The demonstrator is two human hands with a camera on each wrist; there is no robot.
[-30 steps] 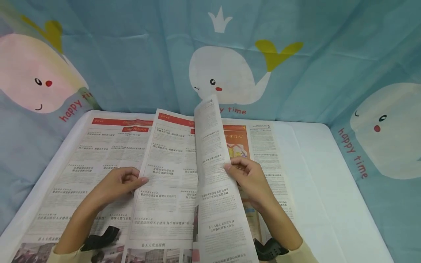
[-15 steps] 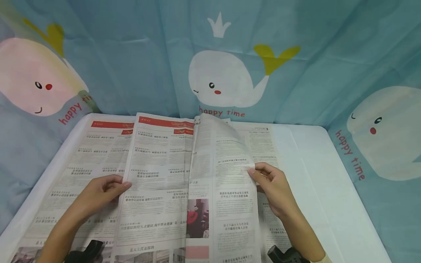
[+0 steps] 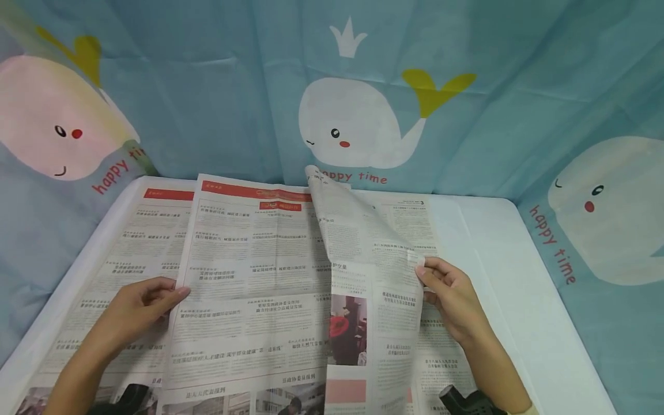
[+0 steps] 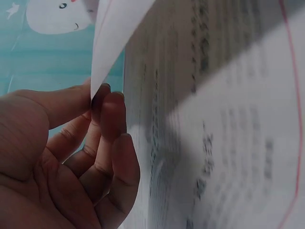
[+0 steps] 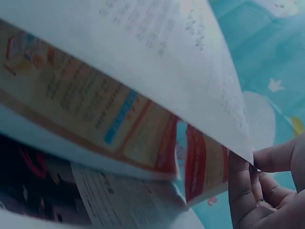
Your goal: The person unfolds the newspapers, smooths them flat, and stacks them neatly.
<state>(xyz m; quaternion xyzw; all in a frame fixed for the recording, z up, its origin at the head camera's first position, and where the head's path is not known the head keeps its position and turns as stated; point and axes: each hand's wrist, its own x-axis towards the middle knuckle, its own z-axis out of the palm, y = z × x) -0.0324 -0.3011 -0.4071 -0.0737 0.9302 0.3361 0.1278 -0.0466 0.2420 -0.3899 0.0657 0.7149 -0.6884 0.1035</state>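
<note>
A newspaper sheet (image 3: 233,311) with a red band along its top is lifted over other newspaper pages. My left hand (image 3: 142,305) pinches its left edge between thumb and fingertips; the left wrist view shows the page corner (image 4: 114,43) in that pinch. On the other side, my right hand (image 3: 453,302) pinches the outer edge of a half-turned page (image 3: 394,323), whose top bends over in a diagonal curl. In the right wrist view, pages with orange and red print (image 5: 109,105) show beneath the pinched page (image 5: 190,86).
Underneath, more newspaper (image 3: 98,305) spreads flat across a white table (image 3: 508,300). A blue curtain (image 3: 218,104) with printed whales hangs behind and at both sides. Black wrist-worn devices (image 3: 469,400) sit at the forearms.
Both hands have moved apart, the left one leftward and the right one rightward. The held newspaper has spread wider, and its right page has swung over to the right.
</note>
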